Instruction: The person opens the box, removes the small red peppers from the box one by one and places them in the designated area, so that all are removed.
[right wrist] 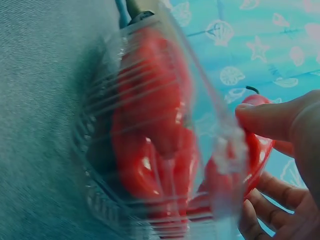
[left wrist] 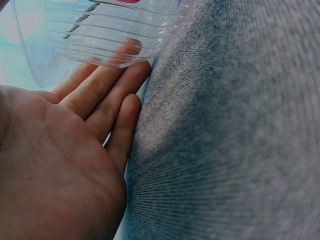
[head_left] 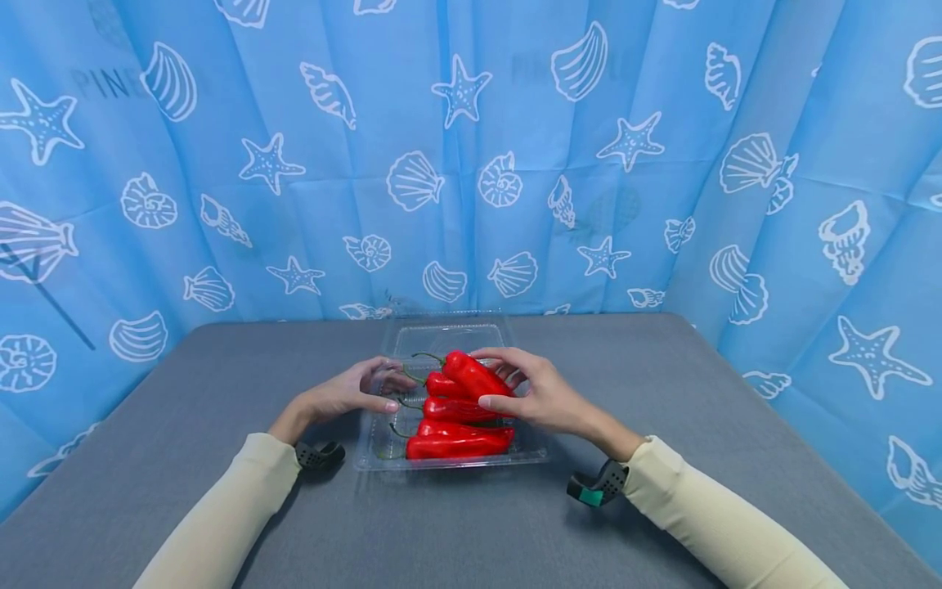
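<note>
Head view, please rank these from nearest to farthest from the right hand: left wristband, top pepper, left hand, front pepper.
1. Top pepper: in the right hand, under its thumb.
2. Front pepper: along the tray's front edge.
3. Left hand: at the tray's left side.
4. Left wristband: farther left, beside the sleeve cuff.

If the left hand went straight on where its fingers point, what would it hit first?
Most likely the side of the clear plastic container; the left hand has its fingertips right by it, though whether they touch is unclear.
</note>
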### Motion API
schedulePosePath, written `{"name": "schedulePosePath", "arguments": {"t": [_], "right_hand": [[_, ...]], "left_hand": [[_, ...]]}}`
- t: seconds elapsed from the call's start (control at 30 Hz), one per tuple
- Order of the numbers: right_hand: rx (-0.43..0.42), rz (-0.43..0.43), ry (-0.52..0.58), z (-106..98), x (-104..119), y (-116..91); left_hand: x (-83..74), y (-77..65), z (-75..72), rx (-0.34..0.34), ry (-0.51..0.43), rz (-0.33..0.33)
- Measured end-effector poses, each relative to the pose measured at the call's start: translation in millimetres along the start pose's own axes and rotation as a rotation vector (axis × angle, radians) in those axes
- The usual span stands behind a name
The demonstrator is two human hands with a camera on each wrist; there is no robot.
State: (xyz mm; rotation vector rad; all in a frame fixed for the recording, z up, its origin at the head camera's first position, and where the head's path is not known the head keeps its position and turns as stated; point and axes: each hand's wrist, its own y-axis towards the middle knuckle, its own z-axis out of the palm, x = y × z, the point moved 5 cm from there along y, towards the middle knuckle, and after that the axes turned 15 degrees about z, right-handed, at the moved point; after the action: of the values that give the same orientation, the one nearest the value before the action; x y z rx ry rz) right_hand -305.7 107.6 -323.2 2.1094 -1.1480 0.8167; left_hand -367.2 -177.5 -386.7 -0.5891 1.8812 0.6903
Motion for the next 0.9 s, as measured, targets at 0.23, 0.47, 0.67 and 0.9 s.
{"name": "schedulePosePath", "arguments": {"t": [0.23, 0.47, 0.67, 0.9], "right_hand": [[-0.046, 0.057, 0.024, -12.6, -2.5, 2.9], [-0.068, 0.120, 0.092, -23.2, -11.0, 7.2], [-0.106, 0.136, 0.146, -31.3, -15.3, 9.3], [-0.184, 0.144, 0.186, -42.8, -21.8, 12.2]], "left_hand": [[-1.6, -0.4, 0.4, 0.000, 0.003, 0.003], [-2.9, -1.0, 0.6, -0.005, 0.008, -0.009], [-2.8, -0.8, 0.7, -0.007, 0.011, -0.010], [-3.6, -0.8, 1.1, -0.012, 0.014, -0.008]]}}
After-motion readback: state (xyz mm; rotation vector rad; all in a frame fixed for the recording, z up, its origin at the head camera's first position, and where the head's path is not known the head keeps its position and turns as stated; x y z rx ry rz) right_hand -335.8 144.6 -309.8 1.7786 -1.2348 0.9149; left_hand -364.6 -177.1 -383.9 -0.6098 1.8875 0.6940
